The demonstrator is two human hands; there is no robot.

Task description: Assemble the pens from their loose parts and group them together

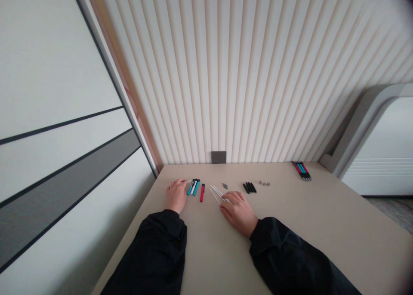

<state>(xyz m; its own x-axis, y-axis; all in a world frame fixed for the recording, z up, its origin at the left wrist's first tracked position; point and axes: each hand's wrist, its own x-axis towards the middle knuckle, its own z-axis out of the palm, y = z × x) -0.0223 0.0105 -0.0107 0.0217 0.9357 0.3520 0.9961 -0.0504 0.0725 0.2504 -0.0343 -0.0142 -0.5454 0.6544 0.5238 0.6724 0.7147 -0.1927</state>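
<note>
Right grip (pixel 239 211) is resting its fingers over thin white rods (pixel 214 196), cannot tell if pinching; rods are lying on the worktop (pixel 213 252), looking light, stiff, perhaps slippery, calling for a mid-length pinch; left grip (pixel 176 195) is lying just beside teal and white barrels (pixel 196 188), closure unclear

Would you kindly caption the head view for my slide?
Left hand beside colorful pen barrels, right hand at white rods.
</note>
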